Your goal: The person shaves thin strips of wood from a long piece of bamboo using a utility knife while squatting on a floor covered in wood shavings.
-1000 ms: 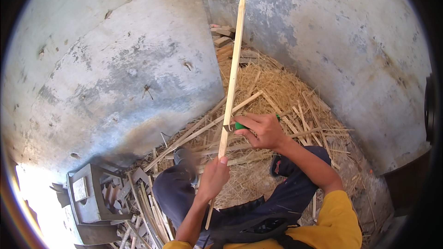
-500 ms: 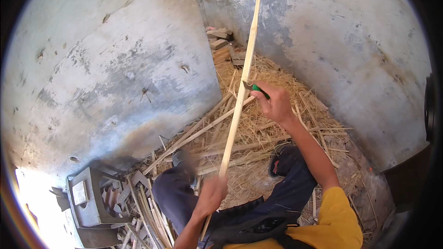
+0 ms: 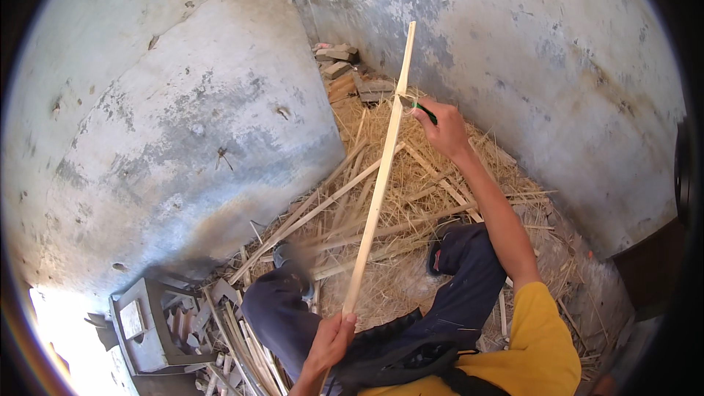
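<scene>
Over the last second, the right hand (image 3: 444,130) moves well away from the left hand (image 3: 331,339), carrying a short-bladed knife with a green and dark handle (image 3: 418,107) up the long, narrow, pale wooden strip (image 3: 378,202). The strip itself slides back toward the person, so its far tip, out of view before, now shows. The blade sits just beside the thickened joint near that tip, which suggests that a stroke along the face has covered most of the length between the hands.

The strip slants up and away from the person, between the knees, above the straw-coloured shavings (image 3: 433,169). The left hand is clamped around its lower part; the right hand is clamped on the knife handle. Whether the blade is biting is too small to tell.

Counted: 2 hands, 1 knife, 1 strip in hand with 1 clear joint, 2 knees in dark trousers, 1 grey open-sided box (image 3: 158,356) at lower left, and at least 3 brick-like blocks (image 3: 337,53) by the wall corner. Loose strips on the floor overlap too much to count.
</scene>
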{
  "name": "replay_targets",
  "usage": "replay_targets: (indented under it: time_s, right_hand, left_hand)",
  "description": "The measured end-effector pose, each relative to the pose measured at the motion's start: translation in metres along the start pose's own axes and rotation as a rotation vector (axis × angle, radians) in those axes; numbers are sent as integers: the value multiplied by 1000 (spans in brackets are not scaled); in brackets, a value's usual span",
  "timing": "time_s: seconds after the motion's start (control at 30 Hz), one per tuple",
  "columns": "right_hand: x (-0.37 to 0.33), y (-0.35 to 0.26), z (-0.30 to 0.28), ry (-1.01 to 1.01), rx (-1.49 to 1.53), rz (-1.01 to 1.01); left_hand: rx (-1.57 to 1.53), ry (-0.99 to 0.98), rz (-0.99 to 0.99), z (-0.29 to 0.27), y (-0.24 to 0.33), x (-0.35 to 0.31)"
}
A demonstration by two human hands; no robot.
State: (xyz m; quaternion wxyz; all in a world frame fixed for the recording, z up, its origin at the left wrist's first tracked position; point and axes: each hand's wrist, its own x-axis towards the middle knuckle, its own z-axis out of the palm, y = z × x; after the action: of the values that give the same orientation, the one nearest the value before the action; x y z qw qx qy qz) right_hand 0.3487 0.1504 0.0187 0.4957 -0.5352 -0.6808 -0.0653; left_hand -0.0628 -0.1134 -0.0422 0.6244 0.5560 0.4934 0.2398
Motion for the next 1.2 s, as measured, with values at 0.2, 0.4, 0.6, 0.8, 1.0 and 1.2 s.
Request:
replay_targets:
  time_s: [0.2, 0.4, 0.6, 0.8, 1.0, 1.2]
  right_hand:
    - [-2, -15, -10, -345, 863, 667]
    - [-8, -21, -12, -416, 274, 636]
    - [-42, -7, -9, -1196, -520, 358]
    - [-24, -60, -15, -398, 46, 252]
    - [-47, -115, -4, -350, 496, -181]
    - [-76, -157, 2, -440, 567, -350]
  left_hand:
    - [71, 113, 46, -2, -4, 11]
    - [212, 410, 197, 2, 16, 36]
    - [248, 444, 266, 3, 20, 50]
    - [150, 376, 247, 12, 38, 57]
    - [92, 334, 273, 13, 57, 62]
    - [-39, 307, 293, 9, 77, 63]
